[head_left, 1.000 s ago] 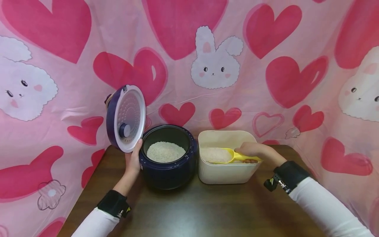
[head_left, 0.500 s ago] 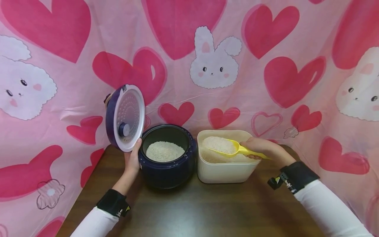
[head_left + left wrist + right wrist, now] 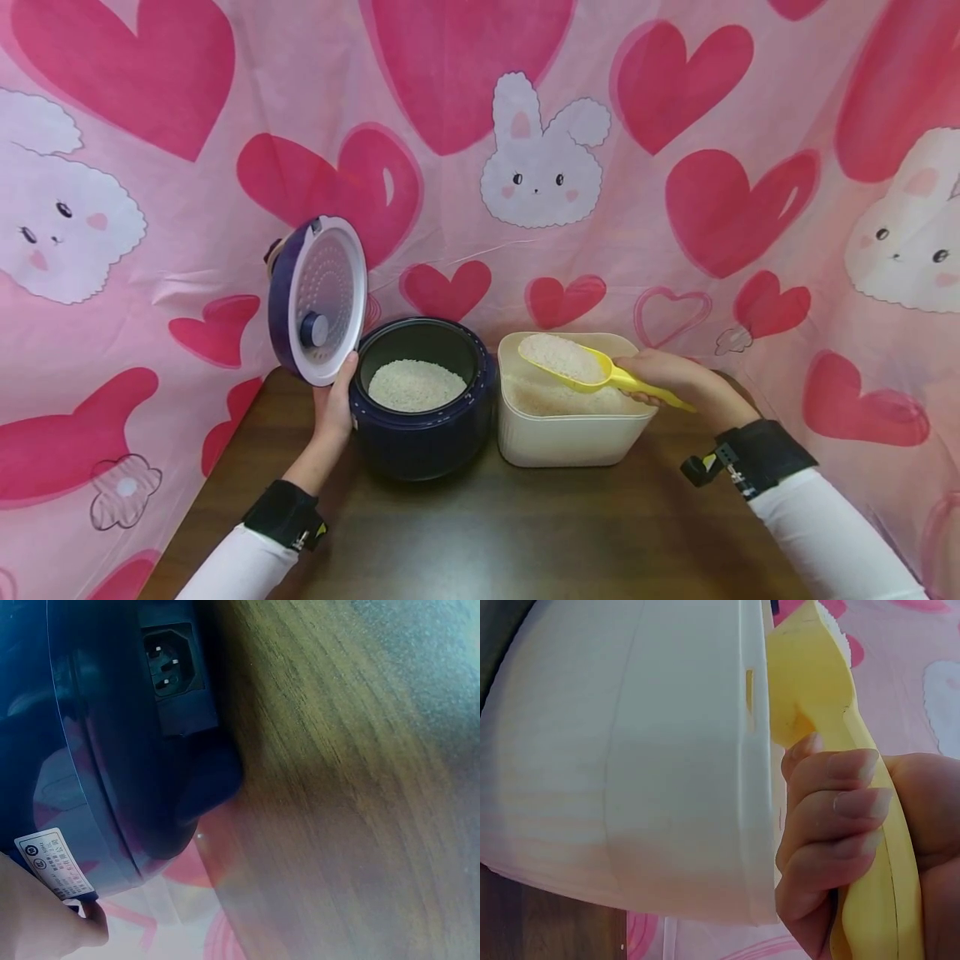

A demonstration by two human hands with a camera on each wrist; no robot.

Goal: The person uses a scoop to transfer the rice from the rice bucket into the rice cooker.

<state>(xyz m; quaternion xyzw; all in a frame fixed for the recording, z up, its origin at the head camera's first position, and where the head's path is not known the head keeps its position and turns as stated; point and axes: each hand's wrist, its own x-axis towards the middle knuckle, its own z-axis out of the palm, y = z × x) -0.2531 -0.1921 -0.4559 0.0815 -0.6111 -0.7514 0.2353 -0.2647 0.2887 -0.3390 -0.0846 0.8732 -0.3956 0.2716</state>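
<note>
My left hand (image 3: 336, 400) holds the lower edge of the rice cooker lid (image 3: 330, 292), thumb at its white rim. The lid stands upright, perforated inner face turned right. Beside it the dark blue rice cooker (image 3: 423, 446) has white rice (image 3: 416, 385) in its pot. In the left wrist view, part of my hand shows next to a label (image 3: 56, 862) on the cooker's side. My right hand (image 3: 832, 825) grips the handle of a yellow scoop (image 3: 592, 382), fingers curled round it. Heaped with rice, the scoop is above the cream bin (image 3: 573, 442), which also holds rice.
Cooker and bin stand side by side on a dark wooden table (image 3: 480, 533). A pink cloth (image 3: 450, 208) with hearts and rabbits hangs behind and at both sides. The cooker's power socket (image 3: 169, 664) faces the left wrist camera.
My right hand has raised the scoop out of the bin's rice, and the scoop's bowl has tilted up with a heap in it. The left hand and lid have stayed nearly still.
</note>
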